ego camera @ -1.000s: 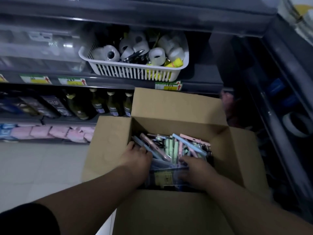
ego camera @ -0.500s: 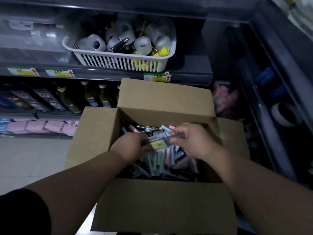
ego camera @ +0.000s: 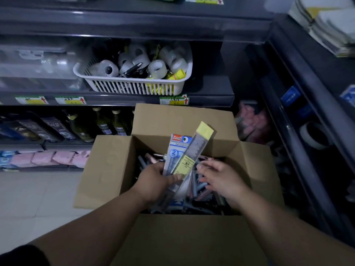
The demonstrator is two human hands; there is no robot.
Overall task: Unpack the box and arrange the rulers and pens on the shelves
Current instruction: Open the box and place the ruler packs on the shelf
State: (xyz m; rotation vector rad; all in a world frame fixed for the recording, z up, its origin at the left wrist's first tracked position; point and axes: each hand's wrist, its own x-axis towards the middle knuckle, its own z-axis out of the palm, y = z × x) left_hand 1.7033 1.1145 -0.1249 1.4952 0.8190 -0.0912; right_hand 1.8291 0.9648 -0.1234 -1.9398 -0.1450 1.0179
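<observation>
Packaged rulers [ego camera: 183,152], held level half a second earlier, now tilt upright at frame centre above the box [ego camera: 107,166], left hand [ego camera: 153,182] gripping their lower end; right hand [ego camera: 221,177] hovers open, empty, over the pens [ego camera: 201,191]. Support the bundle's base while lifting.

Two arms and two hands of the person wearing the camera are in view. The left hand [ego camera: 153,181] and right hand [ego camera: 221,179] are bare, and so are both wrists. On the right hand, above the open cardboard box [ego camera: 182,242], short fingernails [ego camera: 199,166] catch the light. The left forearm [ego camera: 96,223] is bare. Well to the left of the box's near flap, a black short sleeve [ego camera: 21,256] covers the upper arm. The right forearm [ego camera: 278,227], to the right of that flap, is bare as far as the picture shows it.
</observation>
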